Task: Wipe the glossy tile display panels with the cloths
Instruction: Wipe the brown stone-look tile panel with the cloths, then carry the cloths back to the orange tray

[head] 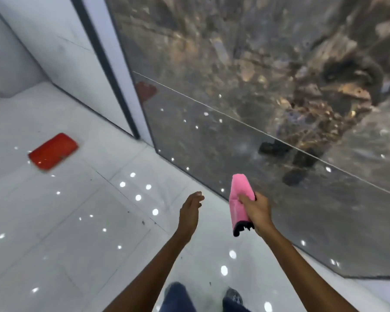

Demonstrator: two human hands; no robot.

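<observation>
While the right hand grips the folded pink cloth upright just short of the dark glossy panel ahead and to its right, the left hand hangs open, farther off.

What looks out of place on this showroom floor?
A flat red object lies alone on the white floor tiles, left of the dark glossy panel and away from both hands. Small dark specks dot the floor near it. The right hand holds the pink cloth clear of the panel.
</observation>
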